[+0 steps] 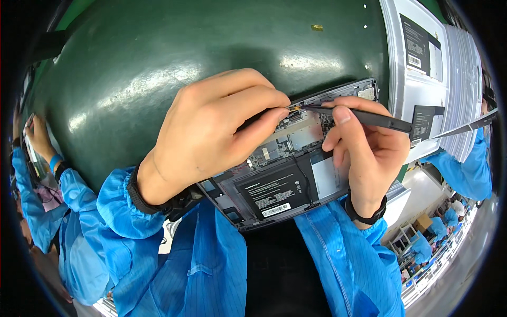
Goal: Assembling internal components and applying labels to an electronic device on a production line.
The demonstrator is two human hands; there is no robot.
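Observation:
An opened tablet [303, 136] lies tilted on the near side of the green table, its circuit boards and black battery [274, 191] exposed. My right hand [369, 153] grips black tweezers [377, 119] between thumb and fingers. Their tips point left and meet a small orange-gold piece [296, 108] at the tablet's far edge. Right beside that piece, my left hand [211, 127] is closed in a pinch of thumb and forefinger. Whatever is between those fingertips is too small to make out. The left hand covers part of the tablet's left side.
Stacked white trays [396, 79] stand along the right, with black batteries [420, 47] in the top one. A small gold strip [317, 27] lies on the green tabletop [222, 42]. At far left a co-worker's hand [40, 138] is busy; another person's blue sleeve [465, 171] shows at right.

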